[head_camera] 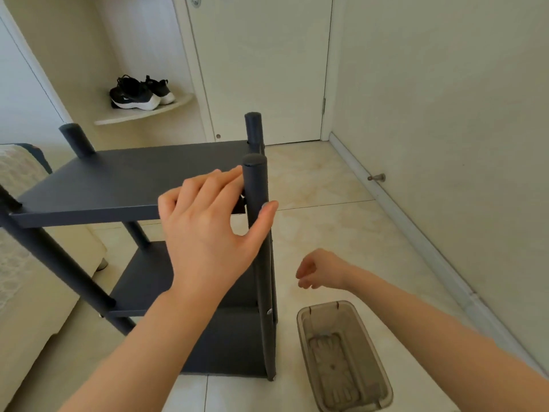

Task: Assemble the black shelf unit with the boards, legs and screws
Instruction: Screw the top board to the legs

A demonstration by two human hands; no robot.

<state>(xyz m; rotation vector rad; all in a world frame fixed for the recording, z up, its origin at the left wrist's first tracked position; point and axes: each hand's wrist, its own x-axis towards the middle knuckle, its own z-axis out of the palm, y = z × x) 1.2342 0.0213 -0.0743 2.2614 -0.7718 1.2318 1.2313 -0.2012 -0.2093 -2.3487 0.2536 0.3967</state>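
The black shelf unit (118, 179) stands upright on the tiled floor with three boards between round black legs. My left hand (208, 230) is at the near right leg (257, 185), just under its top. The straight fingers touch the leg's left side and the thumb lies against its front. My right hand (318, 270) hangs lower, to the right of that leg, fingers loosely curled with nothing visible in them. A silver screw head (269, 311) shows low on the same leg, at the level of the middle board (142, 281).
A translucent brown plastic box (300, 322) lies on the floor right of the unit. A cream cushioned seat (29, 292) fills the left side. Black shoes (139, 92) sit on a corner shelf beside a white door (261, 69). A door stop (377, 177) juts from the right wall.
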